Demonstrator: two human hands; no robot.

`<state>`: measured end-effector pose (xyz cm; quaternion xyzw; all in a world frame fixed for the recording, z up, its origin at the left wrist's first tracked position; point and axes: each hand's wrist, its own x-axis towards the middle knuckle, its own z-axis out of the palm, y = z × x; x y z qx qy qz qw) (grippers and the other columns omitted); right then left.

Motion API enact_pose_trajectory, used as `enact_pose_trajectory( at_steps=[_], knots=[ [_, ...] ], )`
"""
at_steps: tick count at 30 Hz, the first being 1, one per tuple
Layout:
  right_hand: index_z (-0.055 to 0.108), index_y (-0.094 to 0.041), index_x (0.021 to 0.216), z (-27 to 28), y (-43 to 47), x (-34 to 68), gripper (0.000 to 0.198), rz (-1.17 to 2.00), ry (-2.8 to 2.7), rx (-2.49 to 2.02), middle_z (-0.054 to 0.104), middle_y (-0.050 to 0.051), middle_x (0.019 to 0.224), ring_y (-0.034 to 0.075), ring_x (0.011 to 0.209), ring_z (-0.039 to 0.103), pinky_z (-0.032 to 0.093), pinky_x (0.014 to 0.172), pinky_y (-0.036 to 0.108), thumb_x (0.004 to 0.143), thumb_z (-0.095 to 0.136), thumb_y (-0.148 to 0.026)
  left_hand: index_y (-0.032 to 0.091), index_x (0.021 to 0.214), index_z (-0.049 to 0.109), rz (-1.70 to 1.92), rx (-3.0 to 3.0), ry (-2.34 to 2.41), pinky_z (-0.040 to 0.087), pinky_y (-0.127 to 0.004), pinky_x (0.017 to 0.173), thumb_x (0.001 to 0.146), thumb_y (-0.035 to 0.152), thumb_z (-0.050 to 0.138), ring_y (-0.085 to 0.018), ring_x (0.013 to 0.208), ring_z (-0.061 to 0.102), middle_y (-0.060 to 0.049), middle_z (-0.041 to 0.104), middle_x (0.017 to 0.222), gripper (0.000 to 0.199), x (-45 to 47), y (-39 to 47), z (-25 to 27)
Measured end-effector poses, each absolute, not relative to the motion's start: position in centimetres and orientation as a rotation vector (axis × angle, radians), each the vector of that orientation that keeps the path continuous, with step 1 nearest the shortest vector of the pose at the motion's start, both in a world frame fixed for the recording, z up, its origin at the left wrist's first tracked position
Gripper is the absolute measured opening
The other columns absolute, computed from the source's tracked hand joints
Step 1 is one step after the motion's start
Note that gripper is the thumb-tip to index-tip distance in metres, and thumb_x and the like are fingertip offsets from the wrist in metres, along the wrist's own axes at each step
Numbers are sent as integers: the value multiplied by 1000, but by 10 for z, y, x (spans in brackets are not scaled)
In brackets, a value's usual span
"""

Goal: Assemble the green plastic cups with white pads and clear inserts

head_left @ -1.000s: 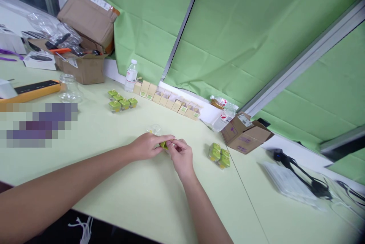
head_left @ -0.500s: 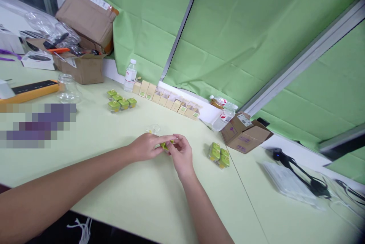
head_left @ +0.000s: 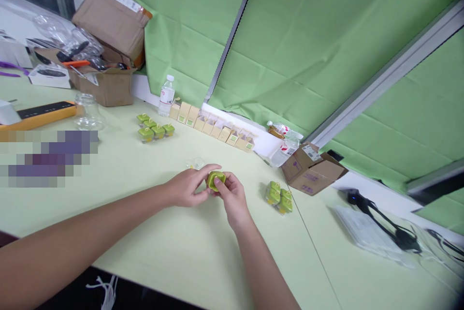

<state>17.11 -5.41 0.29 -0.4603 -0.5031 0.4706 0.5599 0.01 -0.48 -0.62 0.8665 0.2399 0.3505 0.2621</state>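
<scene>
My right hand [head_left: 235,199] pinches a small green plastic lid [head_left: 216,181], thumb pressed into its hollow, which faces me. My left hand [head_left: 190,187] is at the lid's left side, fingers stretched and apart from the thumb; its fingertips reach the upper edge. Just behind the left hand lies a small clear plastic cup [head_left: 195,163] with a bit of yellow in it. To the right stands a cluster of small clear containers with green lids [head_left: 278,197]. A similar green-lidded cluster [head_left: 155,128] sits farther back on the left.
A row of small beige cartons [head_left: 212,125] lines the table's back edge beside a water bottle [head_left: 166,96]. At back right are another bottle [head_left: 284,152] and a cardboard box [head_left: 313,169]. A glass jar [head_left: 87,111] and an orange-black power strip [head_left: 47,112] stand on the left.
The green lid has turned so that its hollow faces me. My left thumb and fingers have spread apart around its left side, while my right hand keeps hold.
</scene>
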Motion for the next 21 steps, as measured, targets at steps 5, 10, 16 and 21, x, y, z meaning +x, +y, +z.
enact_pose_trajectory(
  at_steps=[5,10,16,21],
  knots=[
    [61,-21,86,6,-56,173,21,1164,-1160,-1075,66,2,83,16,76,63,48,65,28,79,73,-36,20,119,57,982,2154,560,42,-21,64,88,12,40,-11,64,56,2,65,77,36,1,3,-8],
    [61,-21,87,5,-57,173,18,1205,-1174,-1049,66,2,84,16,76,61,48,65,28,81,72,-35,17,93,61,982,1913,554,43,-20,62,88,17,47,-11,68,58,1,65,75,15,7,4,-6],
    [60,-21,86,4,-58,166,18,1080,-1182,-1045,63,0,81,14,71,59,46,60,27,81,73,-33,14,70,63,958,1803,652,42,-22,62,77,15,53,-12,64,56,1,60,65,12,6,8,-2],
    [59,-20,84,6,-60,164,19,1044,-1214,-1053,63,0,78,14,70,59,46,58,26,81,72,-33,14,69,64,954,1802,660,40,-22,58,74,14,53,-12,61,54,1,60,62,12,5,10,-2]
  ],
)
